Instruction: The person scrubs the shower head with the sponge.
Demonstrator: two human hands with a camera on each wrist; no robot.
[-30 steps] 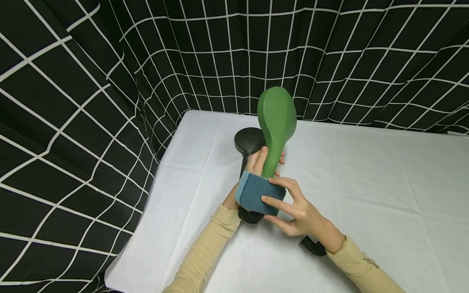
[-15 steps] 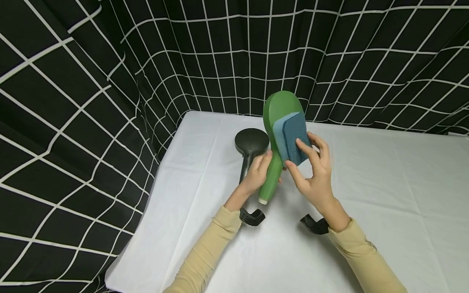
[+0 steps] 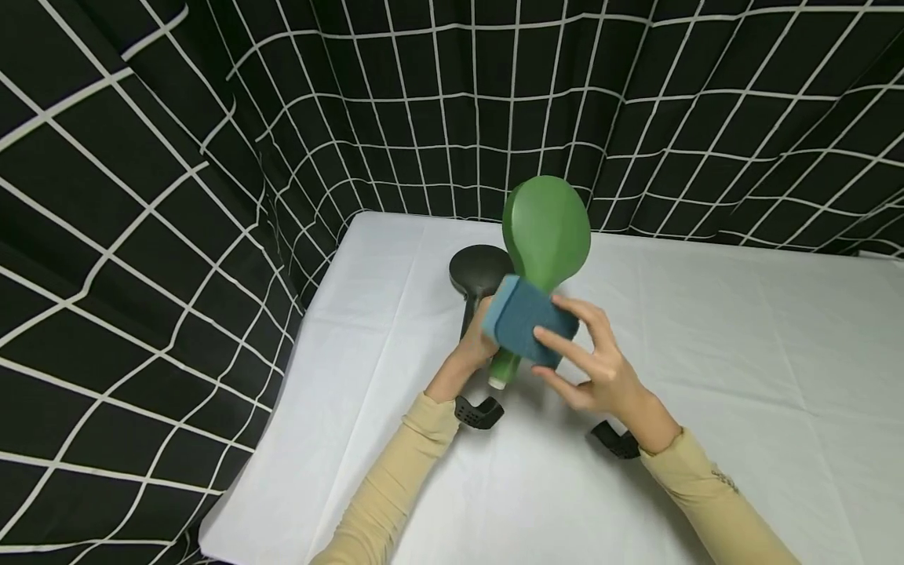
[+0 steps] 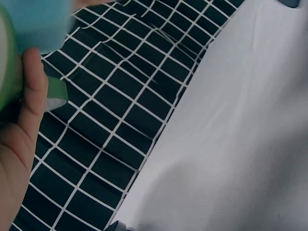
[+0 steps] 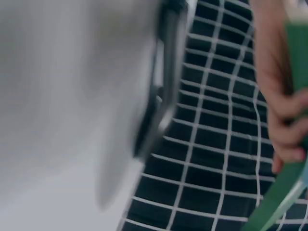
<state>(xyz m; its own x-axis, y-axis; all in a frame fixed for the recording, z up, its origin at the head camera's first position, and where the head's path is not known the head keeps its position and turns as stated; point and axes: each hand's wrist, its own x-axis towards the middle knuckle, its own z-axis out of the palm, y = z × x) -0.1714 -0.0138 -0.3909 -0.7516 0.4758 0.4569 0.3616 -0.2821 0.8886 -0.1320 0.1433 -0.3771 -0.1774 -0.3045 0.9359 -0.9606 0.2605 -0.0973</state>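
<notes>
My left hand (image 3: 475, 339) grips a green handheld shower head (image 3: 547, 227) by its handle, with the round head up and away from me. The handle's white end (image 3: 497, 383) shows below. My right hand (image 3: 600, 365) pinches a blue sponge (image 3: 531, 323), spread fingers on its darker face, and the paler layer faces the handle. In the head view the sponge covers part of the handle and of the left fingers. The right wrist view shows the left fingers (image 5: 288, 130) curled round the green handle.
A black handheld shower head (image 3: 480, 269) lies on the white-covered table (image 3: 727, 353), partly hidden behind my left hand. Black wrist mounts (image 3: 479, 413) sit at both wrists. A black curtain (image 3: 395, 94) with a white grid stands behind and at the left.
The sponge went from the lower handle up onto the round head, then back down to the handle. The left hand keeps its grip; the shower head has tilted slightly.
</notes>
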